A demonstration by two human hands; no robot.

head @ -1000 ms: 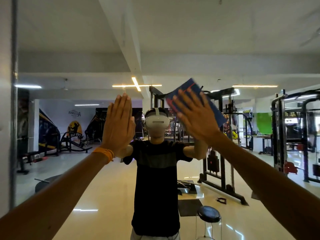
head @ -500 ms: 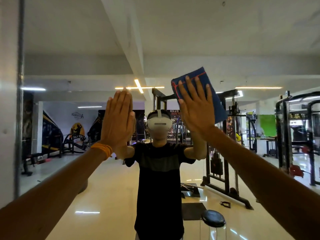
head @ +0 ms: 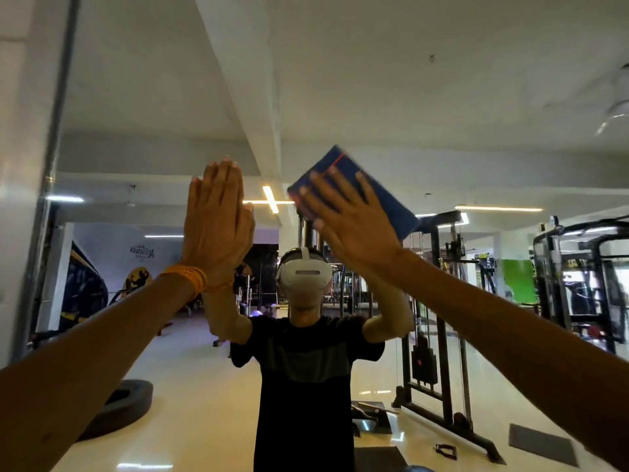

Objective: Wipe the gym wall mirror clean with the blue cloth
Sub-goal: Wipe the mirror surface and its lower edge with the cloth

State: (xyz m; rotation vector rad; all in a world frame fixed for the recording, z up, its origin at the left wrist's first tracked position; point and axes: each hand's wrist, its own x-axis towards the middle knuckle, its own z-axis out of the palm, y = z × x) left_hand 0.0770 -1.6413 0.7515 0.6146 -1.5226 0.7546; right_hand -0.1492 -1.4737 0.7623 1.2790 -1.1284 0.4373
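On mirror (head: pixel 408 80): right hand (head: pixel 350 226) flat, fingers straight, pressing blue cloth (head: pixel 391 206); left hand (head: pixel 218 219) flat, apparently touching it, holding nothing.

The folded blue cloth with red stitching (head: pixel 389 204) is smeared by motion blur, and its middle is hidden behind the spread right hand (head: pixel 354 233). Left of the cloth, the flat left hand (head: pixel 218 226) covers its own contact with the large wall mirror (head: pixel 442 97). Both forearms run off the bottom edge. Far right of the cloth, a pale reflected ceiling fan (head: pixel 616 110) is blurred and cut by the edge.
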